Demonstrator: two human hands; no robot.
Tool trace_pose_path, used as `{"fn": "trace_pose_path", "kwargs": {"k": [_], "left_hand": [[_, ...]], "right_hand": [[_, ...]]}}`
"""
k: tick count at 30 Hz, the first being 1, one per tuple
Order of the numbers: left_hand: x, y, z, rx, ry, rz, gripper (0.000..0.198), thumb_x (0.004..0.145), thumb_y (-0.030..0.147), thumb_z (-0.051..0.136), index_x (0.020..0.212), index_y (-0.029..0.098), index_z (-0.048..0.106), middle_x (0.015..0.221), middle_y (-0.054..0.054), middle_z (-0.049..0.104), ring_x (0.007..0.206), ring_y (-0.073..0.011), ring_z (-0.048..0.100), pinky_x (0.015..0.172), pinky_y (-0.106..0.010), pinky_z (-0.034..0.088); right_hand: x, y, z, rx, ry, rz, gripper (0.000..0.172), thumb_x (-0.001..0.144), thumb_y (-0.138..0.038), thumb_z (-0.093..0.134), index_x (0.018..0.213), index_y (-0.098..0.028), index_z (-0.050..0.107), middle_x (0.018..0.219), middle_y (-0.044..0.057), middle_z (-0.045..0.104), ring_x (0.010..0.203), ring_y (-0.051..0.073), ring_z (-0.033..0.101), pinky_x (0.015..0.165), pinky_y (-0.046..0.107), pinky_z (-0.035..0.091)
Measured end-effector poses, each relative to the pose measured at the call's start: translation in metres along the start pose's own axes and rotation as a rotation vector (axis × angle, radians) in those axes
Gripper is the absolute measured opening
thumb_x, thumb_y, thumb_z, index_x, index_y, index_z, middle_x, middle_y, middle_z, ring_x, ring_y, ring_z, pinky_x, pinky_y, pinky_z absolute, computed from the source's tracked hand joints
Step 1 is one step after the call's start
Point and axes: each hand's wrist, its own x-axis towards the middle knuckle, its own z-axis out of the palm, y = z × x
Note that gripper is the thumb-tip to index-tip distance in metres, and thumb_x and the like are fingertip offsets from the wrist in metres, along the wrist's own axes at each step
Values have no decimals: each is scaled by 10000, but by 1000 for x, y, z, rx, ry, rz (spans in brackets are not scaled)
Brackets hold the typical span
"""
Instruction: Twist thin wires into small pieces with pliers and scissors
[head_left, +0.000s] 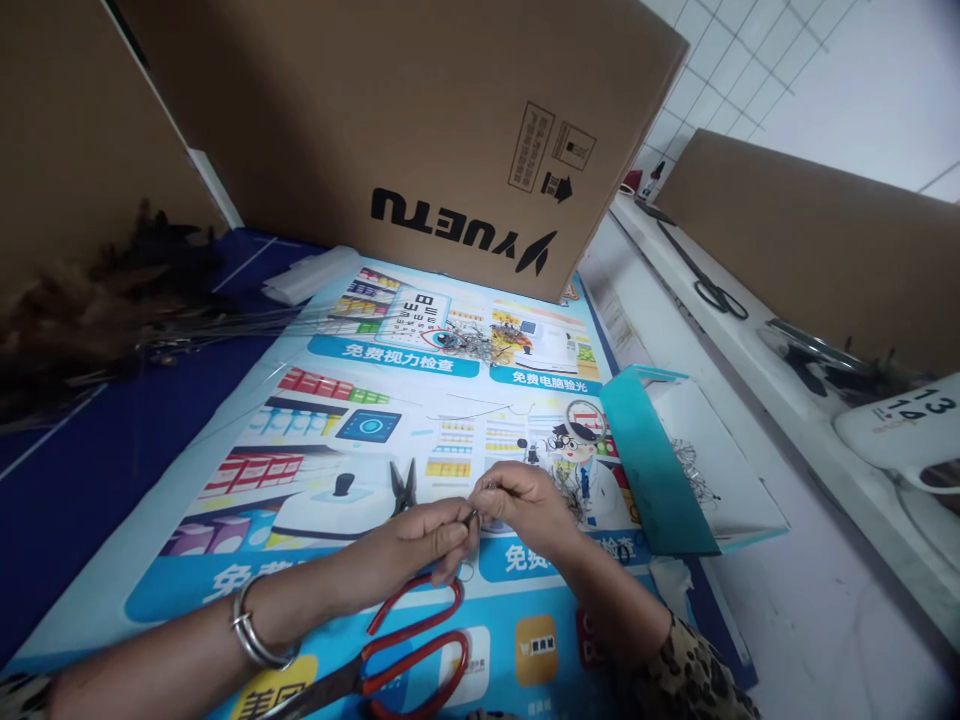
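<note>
My left hand (439, 535) and my right hand (521, 500) meet over the printed sheet, fingertips pinched together. A small dark bit shows at the left fingertips, too small to name; what the right fingers pinch is mostly hidden. Just beyond the left hand lie dark-jawed pliers (403, 485), their handles hidden under it. Scissors with red handles (416, 635) rest below the hands. Small thin wire pieces (576, 495) are heaped beside my right hand, and a larger tangle of them (476, 342) sits farther back. A clear ring-shaped roll (586, 420) lies near the box.
An opened teal and white box (660, 470) holding wire pieces (694, 470) stands at the right. A large cardboard carton (390, 120) walls off the back. Dark feathery bundles on long wires (112, 290) lie at the left. Black scissors (720, 297) and a white mug (900, 430) rest on a ledge.
</note>
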Motion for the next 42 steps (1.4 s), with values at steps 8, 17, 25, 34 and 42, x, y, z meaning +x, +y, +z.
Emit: {"fn": "trace_pose_path", "kwargs": {"k": [8, 17, 25, 34, 42], "left_hand": [[2, 0, -13, 233, 167, 28, 272, 854, 382, 508, 1024, 199, 615, 1051, -81, 607, 972, -225, 539, 840, -339, 414], [1, -6, -21, 129, 657, 46, 325, 842, 454, 496, 1037, 223, 613, 929, -46, 636, 860, -196, 545, 763, -304, 421], [5, -9, -24, 110, 653, 100, 268, 831, 422, 533, 977, 213, 614, 748, 9, 568, 692, -133, 484, 644, -239, 398], [7, -12, -30, 305, 592, 66, 311, 820, 424, 534, 1030, 222, 645, 898, -36, 650, 817, -188, 566, 734, -297, 446], [3, 2, -21, 475, 336, 51, 321, 848, 399, 483, 1037, 222, 674, 975, -39, 674, 923, -213, 581, 808, -306, 438]], "right_hand": [[2, -6, -6, -223, 35, -35, 226, 861, -317, 524, 710, -168, 604, 630, -17, 592, 627, 100, 554, 608, 198, 419], [1, -3, -9, -376, 227, -88, 171, 859, -302, 526, 771, -184, 614, 692, 5, 620, 669, 124, 581, 628, 222, 444], [8, 24, 6, -726, 188, -386, 156, 875, -257, 503, 798, -170, 607, 757, 58, 642, 754, 160, 585, 712, 268, 454], [8, 14, 0, -419, 185, -161, 147, 840, -279, 562, 746, -182, 618, 715, 20, 616, 701, 141, 566, 655, 249, 432], [2, 6, 8, 114, 130, 22, 147, 783, -273, 629, 679, -172, 600, 636, -16, 551, 602, 105, 498, 581, 225, 398]]}}
